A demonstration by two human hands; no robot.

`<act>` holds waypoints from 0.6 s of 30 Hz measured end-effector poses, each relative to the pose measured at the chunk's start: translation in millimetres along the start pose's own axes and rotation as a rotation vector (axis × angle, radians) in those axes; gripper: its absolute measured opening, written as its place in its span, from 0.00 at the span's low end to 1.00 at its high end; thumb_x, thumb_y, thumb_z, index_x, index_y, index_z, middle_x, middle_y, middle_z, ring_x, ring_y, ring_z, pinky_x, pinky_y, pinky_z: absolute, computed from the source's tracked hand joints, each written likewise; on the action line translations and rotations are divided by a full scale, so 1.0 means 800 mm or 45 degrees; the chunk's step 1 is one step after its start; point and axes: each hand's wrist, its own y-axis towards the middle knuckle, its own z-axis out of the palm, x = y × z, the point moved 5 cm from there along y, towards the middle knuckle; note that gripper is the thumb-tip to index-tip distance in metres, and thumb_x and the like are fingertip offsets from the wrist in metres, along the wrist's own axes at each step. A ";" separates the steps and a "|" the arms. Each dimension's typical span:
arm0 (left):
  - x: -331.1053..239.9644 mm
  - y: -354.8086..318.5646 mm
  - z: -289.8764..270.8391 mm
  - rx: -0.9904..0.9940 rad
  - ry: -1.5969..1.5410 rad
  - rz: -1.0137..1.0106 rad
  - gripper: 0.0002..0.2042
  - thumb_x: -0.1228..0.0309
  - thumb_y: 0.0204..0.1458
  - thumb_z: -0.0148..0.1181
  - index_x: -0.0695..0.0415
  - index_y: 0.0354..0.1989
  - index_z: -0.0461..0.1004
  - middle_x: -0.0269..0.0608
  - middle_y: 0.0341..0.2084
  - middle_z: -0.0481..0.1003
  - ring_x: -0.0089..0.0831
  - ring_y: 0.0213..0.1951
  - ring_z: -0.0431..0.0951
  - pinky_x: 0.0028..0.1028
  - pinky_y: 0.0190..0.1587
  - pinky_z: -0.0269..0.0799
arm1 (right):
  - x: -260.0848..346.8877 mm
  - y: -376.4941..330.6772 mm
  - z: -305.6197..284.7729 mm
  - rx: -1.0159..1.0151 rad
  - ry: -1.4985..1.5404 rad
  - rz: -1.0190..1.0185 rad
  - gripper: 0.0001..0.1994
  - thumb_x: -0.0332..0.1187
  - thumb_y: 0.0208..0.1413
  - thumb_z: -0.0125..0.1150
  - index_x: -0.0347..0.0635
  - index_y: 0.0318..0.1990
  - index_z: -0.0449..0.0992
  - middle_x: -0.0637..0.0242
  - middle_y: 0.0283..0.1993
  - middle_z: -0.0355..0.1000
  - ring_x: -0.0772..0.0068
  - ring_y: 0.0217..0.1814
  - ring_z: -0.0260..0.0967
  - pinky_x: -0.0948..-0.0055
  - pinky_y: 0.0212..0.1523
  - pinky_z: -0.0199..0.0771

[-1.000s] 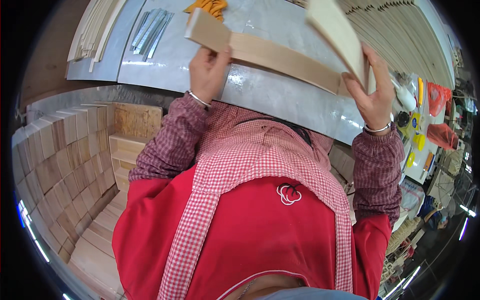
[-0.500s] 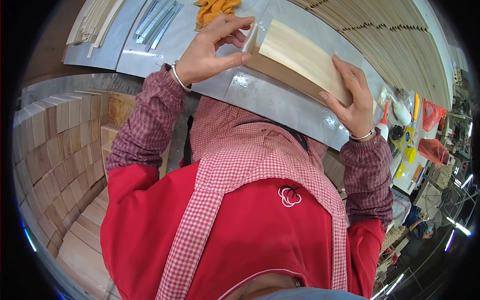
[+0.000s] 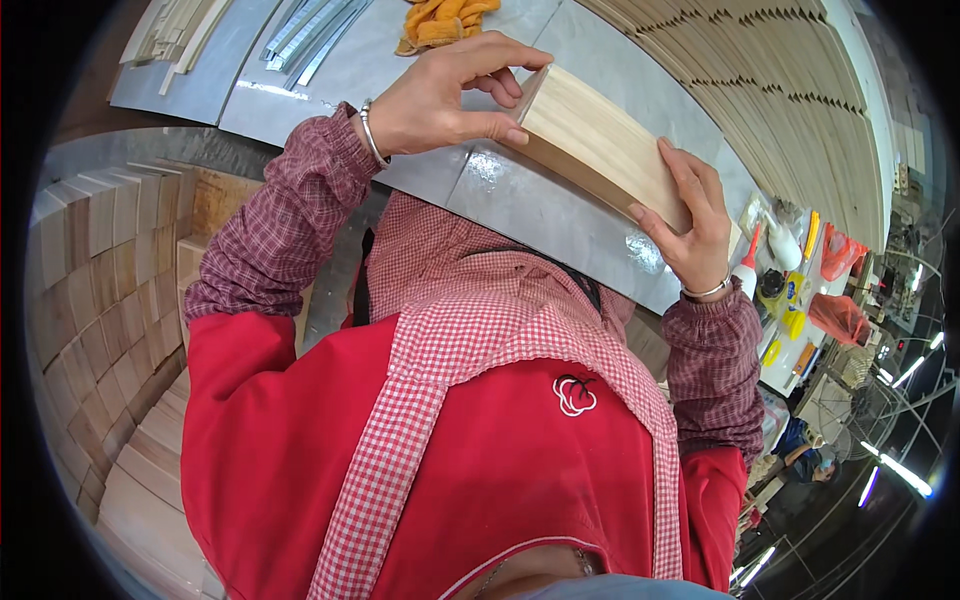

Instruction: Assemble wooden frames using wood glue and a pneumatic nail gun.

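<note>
A: Status?
B: Wooden piece (image 3: 608, 142) at 1 o'clock, on (or just over, can't tell) the surface (image 3: 540, 205), pale board (image 3: 600, 120) facing up. L hand (image 3: 435, 100) at 12, R hand (image 3: 698, 222) at 2. Both grips part-open, spanning its width w/ the piece between: L thumb at near corner, index at far one; R thumb on near side, fingers at far edge.
A: How to do it well?
B: IMO: even pressure both ends, edges flush, thumbs low so it doesn't skew. Check the L end 1st (underside hidden, can't judge fit there). Stay clear of the bottle (image 3: 744, 278) at 3.
A: Diff vs 0.5 s ago?
B: End panel (image 3: 532, 92) stood apart from the pale board, visible gap; now approx closed up. R hand's hold abt the same.
</note>
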 end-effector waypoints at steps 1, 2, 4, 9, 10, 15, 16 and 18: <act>0.001 0.000 0.000 0.009 -0.003 0.008 0.31 0.74 0.38 0.70 0.55 0.55 0.67 0.38 0.43 0.68 0.25 0.37 0.71 0.22 0.47 0.72 | 0.000 0.000 0.001 0.004 -0.006 0.007 0.32 0.38 0.37 0.70 0.44 0.55 0.71 0.60 0.48 0.67 0.64 0.46 0.65 0.71 0.47 0.65; 0.003 0.000 0.001 0.017 -0.007 0.016 0.32 0.75 0.37 0.70 0.54 0.56 0.67 0.38 0.44 0.68 0.25 0.37 0.71 0.22 0.47 0.72 | 0.000 0.001 0.001 0.008 -0.012 0.014 0.32 0.38 0.37 0.70 0.43 0.55 0.70 0.60 0.48 0.67 0.64 0.46 0.65 0.71 0.47 0.65; 0.005 0.000 0.000 0.007 -0.018 0.019 0.32 0.75 0.37 0.70 0.54 0.56 0.67 0.37 0.44 0.68 0.25 0.37 0.71 0.22 0.47 0.72 | 0.001 0.001 0.002 0.022 -0.022 0.011 0.32 0.38 0.37 0.70 0.43 0.55 0.70 0.60 0.48 0.67 0.64 0.46 0.65 0.71 0.47 0.65; 0.007 -0.002 0.001 0.008 -0.018 0.035 0.33 0.74 0.36 0.71 0.54 0.56 0.67 0.36 0.43 0.67 0.24 0.37 0.70 0.20 0.47 0.71 | 0.001 0.003 0.003 0.036 -0.032 0.022 0.32 0.37 0.37 0.70 0.43 0.55 0.70 0.60 0.49 0.67 0.64 0.46 0.65 0.71 0.47 0.65; 0.006 -0.002 0.001 0.011 -0.002 0.043 0.33 0.74 0.36 0.71 0.54 0.56 0.67 0.36 0.43 0.67 0.24 0.37 0.70 0.20 0.47 0.71 | 0.001 0.003 0.004 0.035 -0.029 0.030 0.32 0.37 0.37 0.70 0.43 0.55 0.70 0.60 0.49 0.67 0.64 0.46 0.65 0.71 0.47 0.65; 0.008 -0.003 0.004 0.007 0.012 0.056 0.33 0.74 0.36 0.72 0.54 0.56 0.67 0.35 0.43 0.67 0.23 0.37 0.68 0.18 0.45 0.69 | 0.003 0.003 0.004 0.040 -0.022 0.055 0.32 0.37 0.37 0.70 0.43 0.55 0.70 0.60 0.49 0.67 0.64 0.47 0.64 0.70 0.48 0.66; 0.008 -0.003 0.005 0.005 0.005 0.054 0.33 0.74 0.36 0.72 0.54 0.56 0.68 0.35 0.43 0.66 0.23 0.36 0.68 0.18 0.44 0.69 | 0.004 0.003 0.004 0.040 -0.019 0.061 0.32 0.37 0.37 0.70 0.42 0.55 0.70 0.60 0.49 0.67 0.64 0.47 0.64 0.70 0.48 0.66; 0.009 -0.002 0.007 0.000 -0.003 0.052 0.33 0.73 0.36 0.72 0.54 0.56 0.68 0.34 0.43 0.66 0.22 0.36 0.67 0.18 0.44 0.69 | 0.004 0.002 0.004 0.043 -0.017 0.064 0.31 0.37 0.38 0.70 0.42 0.55 0.70 0.59 0.49 0.67 0.64 0.47 0.64 0.70 0.48 0.66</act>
